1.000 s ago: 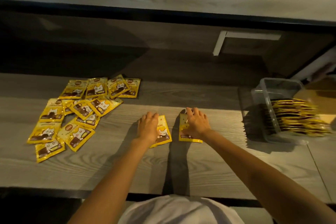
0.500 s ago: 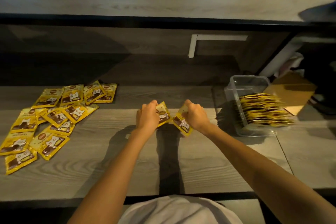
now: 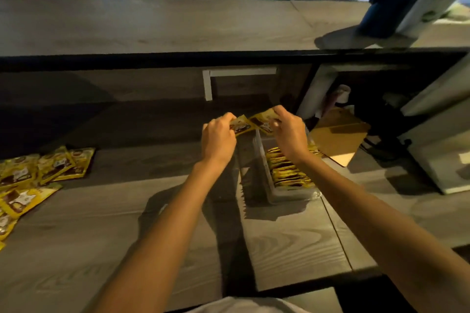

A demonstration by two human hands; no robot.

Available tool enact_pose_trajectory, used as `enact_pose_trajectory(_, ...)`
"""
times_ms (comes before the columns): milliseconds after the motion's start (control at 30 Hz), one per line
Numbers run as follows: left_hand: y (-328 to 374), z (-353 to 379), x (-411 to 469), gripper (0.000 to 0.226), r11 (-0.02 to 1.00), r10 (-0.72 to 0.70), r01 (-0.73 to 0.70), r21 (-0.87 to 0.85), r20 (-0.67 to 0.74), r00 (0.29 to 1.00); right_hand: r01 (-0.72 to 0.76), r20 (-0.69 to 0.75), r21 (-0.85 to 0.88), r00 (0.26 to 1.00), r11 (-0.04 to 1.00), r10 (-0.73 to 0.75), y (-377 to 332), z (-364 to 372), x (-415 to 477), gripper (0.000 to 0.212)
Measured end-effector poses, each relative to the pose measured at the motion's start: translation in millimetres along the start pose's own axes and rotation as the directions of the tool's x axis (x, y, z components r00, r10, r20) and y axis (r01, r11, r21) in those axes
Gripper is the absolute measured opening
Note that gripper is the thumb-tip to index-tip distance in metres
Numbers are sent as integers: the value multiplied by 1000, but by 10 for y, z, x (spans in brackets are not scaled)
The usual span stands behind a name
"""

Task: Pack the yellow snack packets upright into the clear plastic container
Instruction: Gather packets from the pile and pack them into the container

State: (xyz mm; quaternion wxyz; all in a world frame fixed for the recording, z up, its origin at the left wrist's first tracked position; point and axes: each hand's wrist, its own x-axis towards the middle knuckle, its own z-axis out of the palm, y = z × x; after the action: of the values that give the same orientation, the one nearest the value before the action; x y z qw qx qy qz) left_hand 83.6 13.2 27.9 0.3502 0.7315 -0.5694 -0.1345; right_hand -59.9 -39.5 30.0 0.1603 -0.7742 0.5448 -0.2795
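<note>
My left hand (image 3: 219, 138) pinches one yellow snack packet (image 3: 241, 125), held in the air just left of the clear plastic container (image 3: 264, 175). My right hand (image 3: 288, 132) grips a second yellow packet (image 3: 263, 121) above the container's far end. Inside the container a row of yellow packets (image 3: 288, 169) stands upright, partly hidden by my right wrist. A loose pile of yellow packets (image 3: 38, 175) lies flat on the grey wooden counter (image 3: 127, 223) at the far left.
A raised grey shelf (image 3: 178, 25) with a dark front edge runs across behind the counter. A brown cardboard sheet (image 3: 339, 137) lies right of the container. A white appliance (image 3: 442, 160) stands at the right edge. Chair legs show at the top.
Both hands picked a packet off the counter, lifted them and carried them right to the container. The view shifted right, so the loose pile now sits at the left edge.
</note>
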Motion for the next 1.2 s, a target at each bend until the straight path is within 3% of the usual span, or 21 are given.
enact_pose_trajectory(233, 492, 613, 193, 32, 994, 106, -108, 8, 108, 988, -19, -7, -25, 1000, 999, 19, 726, -282, 121, 24)
enact_pose_trajectory(533, 493, 1162, 324, 32, 994, 43, -75, 81, 344, 938, 15, 317, -15, 948, 1000, -9, 1232, -229, 323, 21)
enact_pose_trajectory(733, 327, 1203, 436, 30, 980, -75, -32, 195, 520, 851, 27, 568, -34, 823, 999, -3, 1313, -131, 493, 24)
enact_pose_trajectory(933, 259, 1152, 533, 29, 985, -142, 19, 170, 752, 644, 37, 680, -71, 733, 997, 22, 1312, -106, 550, 32)
enact_pose_trajectory(1067, 293, 1135, 571, 29, 985, -153, 31, 169, 780, 607, -90, 719, -63, 687, 994, 108, 1322, -139, 589, 39)
enact_pose_trajectory(1200, 307, 1155, 572, 15, 986, -150, 40, 159, 779, 609, -120, 750, -47, 652, 992, 114, 1306, -172, 577, 41)
